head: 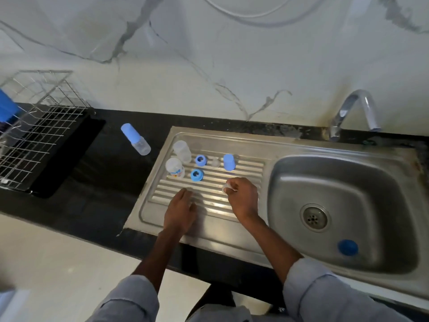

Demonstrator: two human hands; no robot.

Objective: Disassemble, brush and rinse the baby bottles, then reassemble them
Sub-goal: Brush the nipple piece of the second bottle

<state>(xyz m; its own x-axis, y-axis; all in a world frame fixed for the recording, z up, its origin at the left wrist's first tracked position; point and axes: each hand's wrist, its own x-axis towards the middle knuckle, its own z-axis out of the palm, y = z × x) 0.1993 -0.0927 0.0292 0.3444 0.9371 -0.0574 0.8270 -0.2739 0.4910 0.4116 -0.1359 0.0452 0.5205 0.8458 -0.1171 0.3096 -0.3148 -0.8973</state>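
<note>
Bottle parts stand on the ribbed steel drainboard: two clear bottle bodies, two blue screw rings, a clear teat and a blue cap. An assembled bottle with a blue cap stands on the black counter to the left. My right hand pinches a clear teat just above the drainboard. My left hand hovers over the ribs, fingers relaxed, holding nothing.
The sink basin lies to the right with a drain and a round blue object in it. A chrome tap rises behind. A wire dish rack on a black tray stands far left.
</note>
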